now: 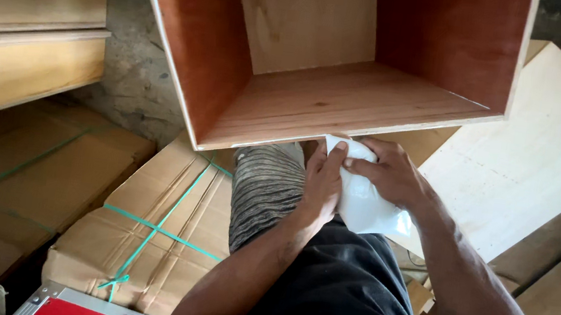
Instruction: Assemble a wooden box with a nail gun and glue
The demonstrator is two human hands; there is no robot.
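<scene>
Centre frame, below the wooden box [322, 62]: left hand [322, 185] and right hand [390, 173] both pinch a white plastic bag [368, 205], fingers closed on it. Best worked steadily, grip close to the opening.

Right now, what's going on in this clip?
A person holds a small white plastic bag in both hands, the left hand and right hand pinching its top. It sits just below the front edge of an open plywood box with reddish inner walls. Strapped cardboard cartons lie to the left, and a pale plywood sheet to the right.
</scene>
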